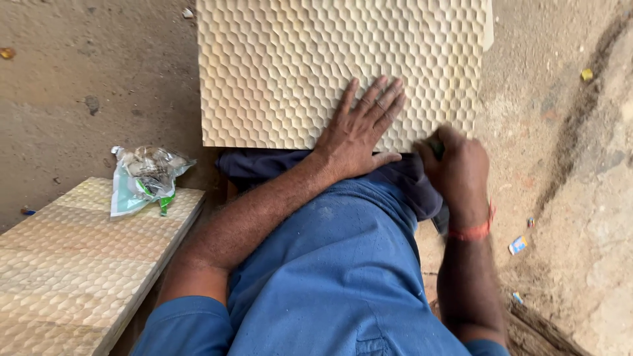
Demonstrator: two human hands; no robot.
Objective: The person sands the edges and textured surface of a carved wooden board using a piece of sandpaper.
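Two hands were on the one carved panel, a pale slab cut all over with a honeycomb pattern, which lay propped across the person's knee on a dark cloth, its near edge toward the body. The left hand lay flat on it, fingers spread and straight, gripping nothing, plainly to pin the slab against the push of the work. The right hand was closed in a fist at the panel's near right corner around something dark (blurred; I could not tell what tool). A second patterned slab lay to the left, a crumpled plastic bag resting on it.
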